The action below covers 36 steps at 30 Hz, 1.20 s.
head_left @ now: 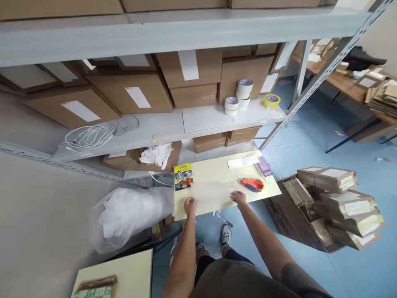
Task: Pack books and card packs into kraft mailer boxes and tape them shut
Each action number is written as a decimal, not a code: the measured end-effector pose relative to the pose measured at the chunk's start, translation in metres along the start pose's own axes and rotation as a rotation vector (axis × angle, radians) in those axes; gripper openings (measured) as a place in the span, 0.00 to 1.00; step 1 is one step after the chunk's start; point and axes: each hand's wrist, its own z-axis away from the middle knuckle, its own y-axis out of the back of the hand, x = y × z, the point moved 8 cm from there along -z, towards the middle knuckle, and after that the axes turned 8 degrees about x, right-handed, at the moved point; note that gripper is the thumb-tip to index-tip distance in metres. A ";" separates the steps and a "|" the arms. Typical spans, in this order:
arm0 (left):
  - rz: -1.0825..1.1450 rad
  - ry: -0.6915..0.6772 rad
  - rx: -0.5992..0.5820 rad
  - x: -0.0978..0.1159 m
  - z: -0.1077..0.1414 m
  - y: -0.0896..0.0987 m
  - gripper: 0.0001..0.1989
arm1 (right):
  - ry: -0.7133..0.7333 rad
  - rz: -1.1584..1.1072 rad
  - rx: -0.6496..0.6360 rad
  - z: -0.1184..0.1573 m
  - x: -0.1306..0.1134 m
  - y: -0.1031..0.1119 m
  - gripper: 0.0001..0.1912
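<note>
You are standing at a pale yellow rectangular tabletop (269, 189) and handling a thin translucent whitish sheet (214, 193), which is lying between your hands across the middle of the surface; whether it is resting flat or slightly lifted, you cannot tell from this view. Your left hand (190, 205) is pinching the sheet's near left corner, thumb and fingers pressed together at the table's front edge. Your right hand (238, 197) is pinching the opposite end, fingers curling in, a little farther from your body. A yellow-and-blue printed booklet with cartoon figures (183, 176) is lying just beyond your left hand, close to the sheet's far left corner. An orange-and-blue plastic hand tool with a loop-shaped body (252, 184) is resting just beside your right hand, on its outer side. Behind it, a folded white paper (242, 162) is lying near the far edge, with a purple item, pixelated past recognition (264, 166), sitting at its right end. Beyond the table, a grey metal shelf (201, 123) is holding brown cardboard boxes (194, 74), white tape rolls (231, 106), a yellow tape roll (271, 101) and a coiled white cable (89, 138).
</note>
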 end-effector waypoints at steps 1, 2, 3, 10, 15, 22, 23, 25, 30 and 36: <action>-0.033 0.003 0.020 -0.001 -0.001 0.004 0.08 | 0.000 0.020 0.006 -0.005 0.002 -0.006 0.15; -0.071 -0.004 0.038 -0.001 -0.001 0.008 0.09 | 0.001 0.044 0.014 -0.010 0.003 -0.011 0.14; -0.122 -0.042 0.049 0.003 0.000 0.011 0.10 | 0.003 0.072 0.027 -0.015 0.004 -0.016 0.13; -0.674 -0.561 -0.417 0.027 0.037 -0.046 0.23 | 0.135 0.285 0.114 -0.033 -0.015 -0.010 0.18; -0.873 -0.621 -0.551 0.007 0.048 -0.068 0.36 | 0.811 0.714 -0.043 0.002 -0.055 -0.025 0.28; -0.940 -0.686 -0.612 0.008 0.048 -0.064 0.37 | 0.852 1.409 -0.437 0.033 0.007 -0.077 0.40; -0.939 -0.694 -0.617 0.010 0.048 -0.063 0.37 | 0.832 1.436 -0.415 0.033 0.011 -0.078 0.41; -0.915 -0.710 -0.613 0.014 0.048 -0.061 0.37 | 0.814 1.456 -0.367 0.035 0.011 -0.078 0.42; -0.757 -0.697 -0.386 0.036 0.010 -0.035 0.29 | 0.835 1.394 -0.251 0.048 -0.021 -0.095 0.38; -0.609 -0.404 -0.179 0.028 -0.099 0.009 0.37 | 1.004 1.147 -0.524 0.105 -0.046 -0.215 0.31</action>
